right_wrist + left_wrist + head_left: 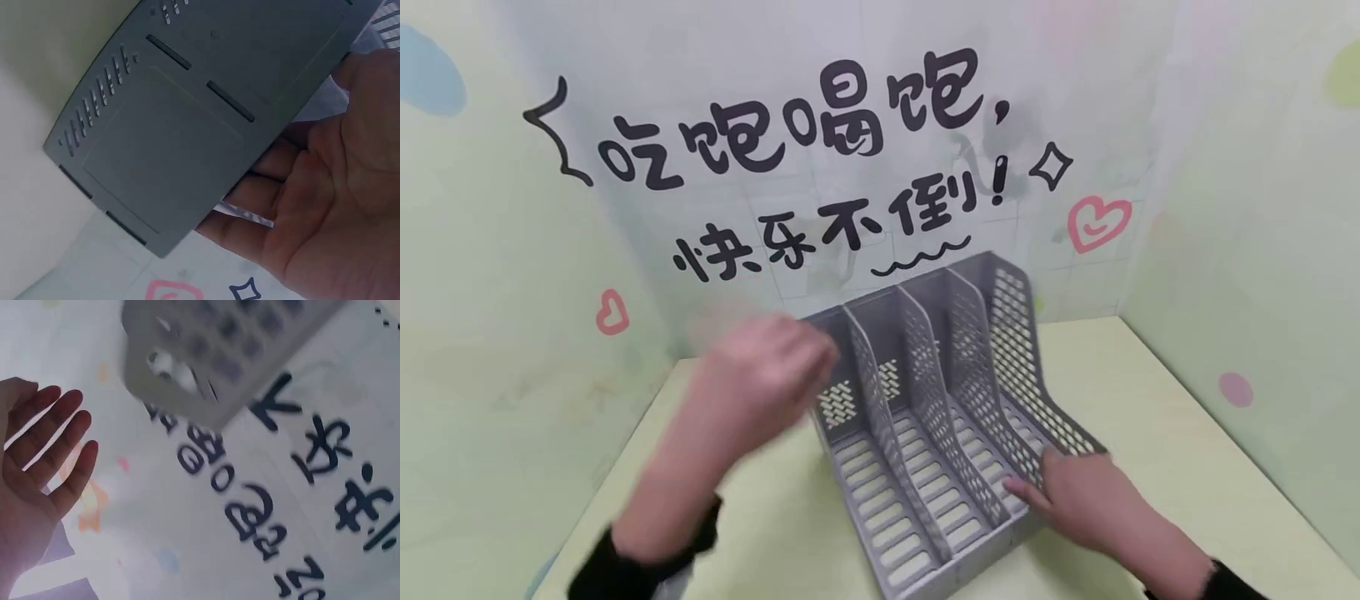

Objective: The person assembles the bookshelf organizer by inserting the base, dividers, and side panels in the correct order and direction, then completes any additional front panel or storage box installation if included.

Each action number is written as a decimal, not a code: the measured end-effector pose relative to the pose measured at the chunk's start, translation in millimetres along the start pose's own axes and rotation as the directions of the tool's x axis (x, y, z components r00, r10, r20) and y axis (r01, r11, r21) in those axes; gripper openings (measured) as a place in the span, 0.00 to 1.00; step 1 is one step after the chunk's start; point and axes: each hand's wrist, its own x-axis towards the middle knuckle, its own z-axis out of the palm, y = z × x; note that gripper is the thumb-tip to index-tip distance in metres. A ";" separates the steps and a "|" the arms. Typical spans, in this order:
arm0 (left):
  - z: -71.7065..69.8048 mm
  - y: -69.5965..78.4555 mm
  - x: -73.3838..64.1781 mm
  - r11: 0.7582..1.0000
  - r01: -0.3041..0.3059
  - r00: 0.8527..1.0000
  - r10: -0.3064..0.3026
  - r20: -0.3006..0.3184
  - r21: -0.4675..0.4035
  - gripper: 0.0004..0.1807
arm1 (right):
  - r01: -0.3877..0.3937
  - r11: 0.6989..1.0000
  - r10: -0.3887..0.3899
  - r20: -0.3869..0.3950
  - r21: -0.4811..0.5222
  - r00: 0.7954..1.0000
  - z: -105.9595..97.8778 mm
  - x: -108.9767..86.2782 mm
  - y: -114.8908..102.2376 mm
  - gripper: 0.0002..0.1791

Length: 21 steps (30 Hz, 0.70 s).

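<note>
A grey plastic file rack (992, 552) with tall perforated dividers and a slatted base stands over the table, turned at an angle. At its right front corner my right hand (1086, 500) grips the low side wall, thumb inside. The right wrist view shows the fingers of that hand (337, 187) going behind a grey panel of the rack (156, 137). My left hand (763, 375), blurred, is raised by the rack's left side. In the left wrist view this hand (47, 456) has loosely bent, spread fingers and holds nothing, apart from the rack's perforated panel (237, 350).
The pale yellow table (1097, 358) runs back to a wall sheet (865, 33) with black lettering and pink hearts. Light side walls (1247, 250) with coloured dots enclose the table on the left and right.
</note>
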 end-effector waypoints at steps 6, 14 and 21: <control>39.2 125.5 -63.3 0.991 0.130 0.890 -0.102 0.444 -0.032 0.27 | 0.195 0.979 -0.190 -0.076 0.061 0.979 29.1 -50.8 -19.5 0.49; 98.2 149.9 -111.4 0.987 0.158 0.864 -0.156 0.479 0.035 0.20 | 0.319 0.944 -0.329 -0.290 -0.081 0.899 43.7 -38.3 -20.1 0.23; 139.5 108.3 -83.0 0.967 0.249 0.750 -0.232 0.619 0.061 0.20 | 0.327 0.945 -0.327 -0.145 -0.022 0.934 31.5 32.3 2.6 0.23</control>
